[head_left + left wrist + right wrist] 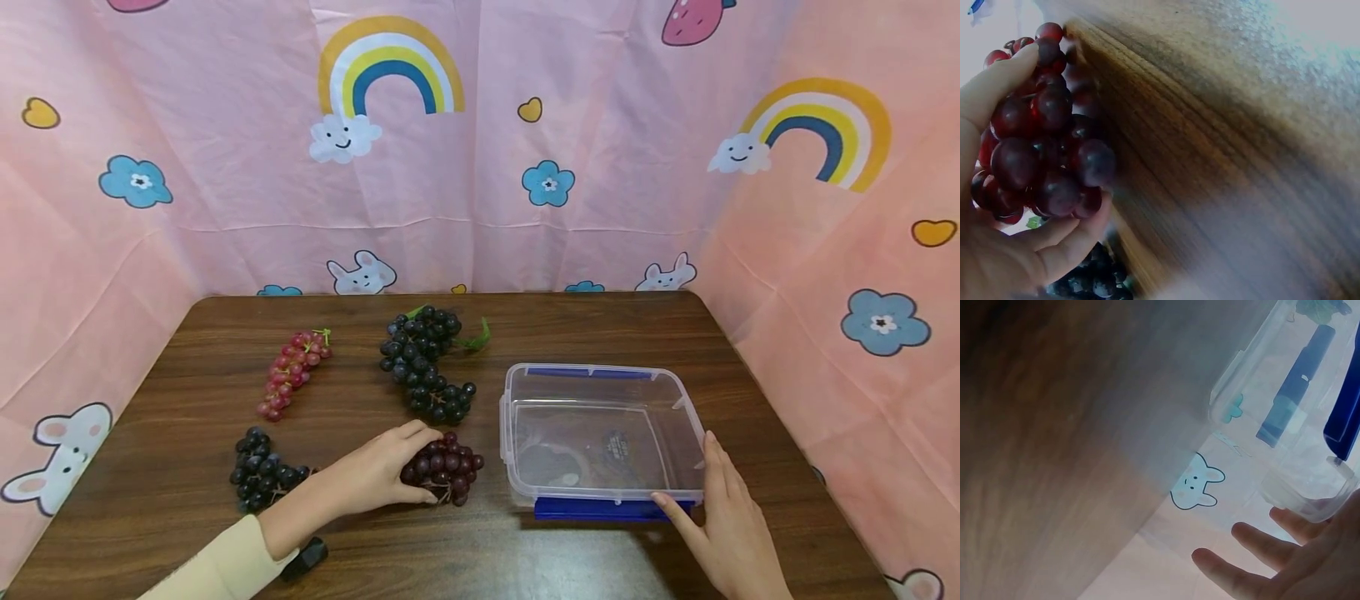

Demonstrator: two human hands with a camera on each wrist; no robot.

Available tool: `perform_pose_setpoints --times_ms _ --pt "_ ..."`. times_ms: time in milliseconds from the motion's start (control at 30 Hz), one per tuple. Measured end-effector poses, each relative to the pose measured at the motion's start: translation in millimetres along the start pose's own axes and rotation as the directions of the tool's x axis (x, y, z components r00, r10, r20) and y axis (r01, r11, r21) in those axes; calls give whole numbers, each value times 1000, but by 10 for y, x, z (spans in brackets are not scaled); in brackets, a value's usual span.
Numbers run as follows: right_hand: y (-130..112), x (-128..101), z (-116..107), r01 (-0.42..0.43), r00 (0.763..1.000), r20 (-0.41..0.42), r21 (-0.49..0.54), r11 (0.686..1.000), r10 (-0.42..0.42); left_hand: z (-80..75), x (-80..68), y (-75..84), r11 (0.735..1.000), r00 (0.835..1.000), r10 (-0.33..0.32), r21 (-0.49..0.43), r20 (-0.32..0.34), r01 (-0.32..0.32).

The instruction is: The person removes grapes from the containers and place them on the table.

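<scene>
My left hand [382,468] grips a bunch of dark red grapes [453,468] near the middle of the table. In the left wrist view, thumb and fingers curl round the same red grapes [1044,134]. To the right stands a clear plastic container [517,479] without a lid, a blue latch [600,509] along its front. My right hand [723,525] touches its front right corner, thumb by the front rim and fingers along the right side. In the right wrist view, the fingers [1266,547] stretch out nearly straight beside the container's corner.
Behind the left hand lies a bunch of black grapes [420,358] with green leaves. Light red grapes [288,379] are farther left. Another black bunch [258,475] lies by the left forearm, partly hidden. A patterned pink cloth [480,233] surrounds the wooden table [187,375].
</scene>
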State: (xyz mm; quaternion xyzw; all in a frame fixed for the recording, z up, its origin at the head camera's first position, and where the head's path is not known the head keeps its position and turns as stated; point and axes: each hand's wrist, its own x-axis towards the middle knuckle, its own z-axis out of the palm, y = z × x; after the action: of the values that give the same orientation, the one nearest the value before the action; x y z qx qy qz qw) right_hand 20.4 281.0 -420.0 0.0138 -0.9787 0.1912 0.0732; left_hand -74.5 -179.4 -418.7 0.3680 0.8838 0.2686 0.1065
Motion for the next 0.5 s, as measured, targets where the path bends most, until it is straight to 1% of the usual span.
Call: perform_pose_setpoints --times_ms 167,300,500 --pt "-5 14 -22 -21 999 35 -14 1000 22 -1 -18 28 999 999 -31 15 -14 31" --pt "-1 27 -47 -34 997 65 -20 999 35 -4 -68 73 997 998 -61 35 -29 62" --pt "-20 2 -93 -11 1000 22 -23 1000 11 16 -148 155 991 992 -96 84 -78 102"
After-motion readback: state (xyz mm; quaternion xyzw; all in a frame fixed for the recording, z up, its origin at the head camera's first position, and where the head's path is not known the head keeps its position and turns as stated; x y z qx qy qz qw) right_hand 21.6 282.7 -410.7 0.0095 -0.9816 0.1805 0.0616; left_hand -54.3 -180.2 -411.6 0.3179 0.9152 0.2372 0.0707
